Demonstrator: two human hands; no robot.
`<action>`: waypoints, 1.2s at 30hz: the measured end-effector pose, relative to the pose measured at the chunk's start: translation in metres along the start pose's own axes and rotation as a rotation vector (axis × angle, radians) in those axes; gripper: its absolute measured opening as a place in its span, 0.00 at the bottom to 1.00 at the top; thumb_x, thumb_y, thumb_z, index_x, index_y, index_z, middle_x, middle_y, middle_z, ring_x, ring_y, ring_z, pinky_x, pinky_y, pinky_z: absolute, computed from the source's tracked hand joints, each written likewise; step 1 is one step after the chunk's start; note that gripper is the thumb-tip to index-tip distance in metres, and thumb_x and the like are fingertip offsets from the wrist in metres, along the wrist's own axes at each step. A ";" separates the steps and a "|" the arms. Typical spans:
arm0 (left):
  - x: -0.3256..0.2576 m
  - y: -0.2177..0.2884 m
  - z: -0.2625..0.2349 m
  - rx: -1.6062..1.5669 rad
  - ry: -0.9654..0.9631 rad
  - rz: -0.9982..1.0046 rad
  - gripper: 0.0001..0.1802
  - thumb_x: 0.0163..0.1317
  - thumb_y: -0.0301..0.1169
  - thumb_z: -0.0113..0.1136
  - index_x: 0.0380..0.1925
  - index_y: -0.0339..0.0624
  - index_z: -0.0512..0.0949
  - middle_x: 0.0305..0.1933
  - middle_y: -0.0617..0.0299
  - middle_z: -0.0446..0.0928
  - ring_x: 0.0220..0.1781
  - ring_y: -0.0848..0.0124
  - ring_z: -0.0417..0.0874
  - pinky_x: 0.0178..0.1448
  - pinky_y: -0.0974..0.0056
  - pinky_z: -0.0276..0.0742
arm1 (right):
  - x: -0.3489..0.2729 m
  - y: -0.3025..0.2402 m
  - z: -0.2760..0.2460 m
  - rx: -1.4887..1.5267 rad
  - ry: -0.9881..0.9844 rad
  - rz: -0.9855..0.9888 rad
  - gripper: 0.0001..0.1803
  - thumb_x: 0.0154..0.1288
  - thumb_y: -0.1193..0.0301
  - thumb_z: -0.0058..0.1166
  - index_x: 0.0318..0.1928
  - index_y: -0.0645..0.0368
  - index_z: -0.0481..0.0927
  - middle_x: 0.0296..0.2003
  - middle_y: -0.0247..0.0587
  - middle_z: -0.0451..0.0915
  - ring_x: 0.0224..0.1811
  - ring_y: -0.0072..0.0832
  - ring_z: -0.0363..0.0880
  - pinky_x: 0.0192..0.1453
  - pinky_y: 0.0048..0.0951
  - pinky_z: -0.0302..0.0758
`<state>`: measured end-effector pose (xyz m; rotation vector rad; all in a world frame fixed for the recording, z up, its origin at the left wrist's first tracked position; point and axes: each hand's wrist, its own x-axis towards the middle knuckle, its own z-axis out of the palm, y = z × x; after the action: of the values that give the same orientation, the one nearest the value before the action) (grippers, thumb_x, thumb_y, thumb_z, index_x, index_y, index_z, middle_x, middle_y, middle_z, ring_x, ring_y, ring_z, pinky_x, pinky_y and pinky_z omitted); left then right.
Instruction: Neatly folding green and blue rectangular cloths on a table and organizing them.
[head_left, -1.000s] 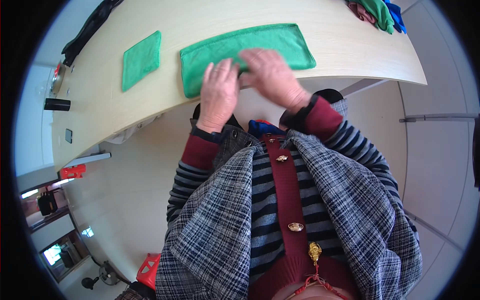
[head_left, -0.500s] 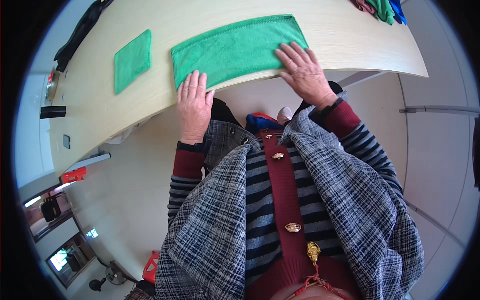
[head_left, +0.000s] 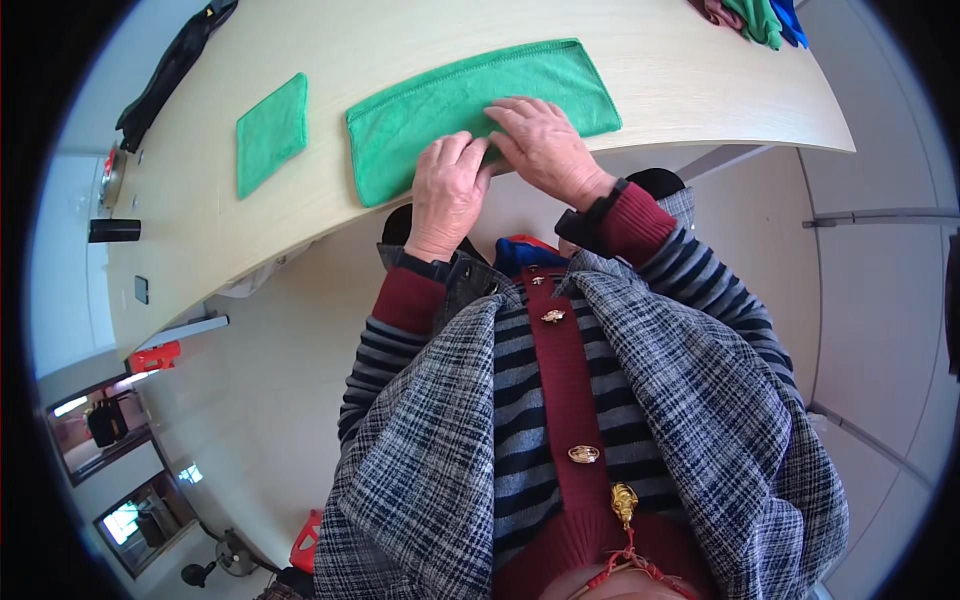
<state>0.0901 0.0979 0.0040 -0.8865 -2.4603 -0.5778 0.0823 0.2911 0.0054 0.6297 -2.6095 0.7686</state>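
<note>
A green cloth, folded into a long strip, lies along the table's near edge. Both my hands are at the middle of its near side, almost touching. My left hand has its fingers bent together over the cloth's near edge, the thumb beside them; the fingertips are partly hidden. My right hand rests on the cloth with fingers stretched out to the left and thumb apart, holding nothing. A smaller folded green cloth lies to the left, apart from both hands.
The pale wooden table curves around in front of me. Pink, green and blue cloths lie at its far right. On the left are a black item, a black cylinder and a small dark rectangular object.
My hands have moved inward from the two ends of the long green cloth to its middle. The left fingers have gone from flat to bent.
</note>
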 end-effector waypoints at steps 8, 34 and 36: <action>-0.012 -0.021 -0.014 0.048 0.026 -0.081 0.20 0.52 0.25 0.71 0.46 0.43 0.80 0.48 0.59 0.77 0.51 0.58 0.78 0.57 0.54 0.74 | -0.018 0.012 -0.006 -0.110 0.024 -0.157 0.20 0.65 0.73 0.58 0.58 0.59 0.78 0.60 0.45 0.78 0.65 0.45 0.73 0.70 0.46 0.69; 0.022 -0.082 0.007 0.163 -0.310 -0.164 0.30 0.75 0.51 0.47 0.71 0.50 0.67 0.77 0.51 0.62 0.79 0.52 0.58 0.80 0.47 0.53 | 0.045 0.038 0.028 -0.341 -0.228 -0.007 0.33 0.78 0.47 0.39 0.76 0.48 0.63 0.77 0.43 0.59 0.80 0.46 0.52 0.81 0.53 0.49; 0.016 -0.090 0.003 0.186 -0.345 -0.192 0.32 0.76 0.53 0.45 0.74 0.52 0.65 0.79 0.52 0.59 0.81 0.52 0.55 0.81 0.47 0.49 | 0.043 0.055 0.023 -0.367 -0.226 0.029 0.33 0.78 0.46 0.38 0.76 0.48 0.62 0.77 0.43 0.59 0.80 0.46 0.52 0.81 0.53 0.49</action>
<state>0.0182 0.0436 -0.0101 -0.7299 -2.8764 -0.2674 0.0137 0.3062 -0.0174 0.5975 -2.8647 0.2207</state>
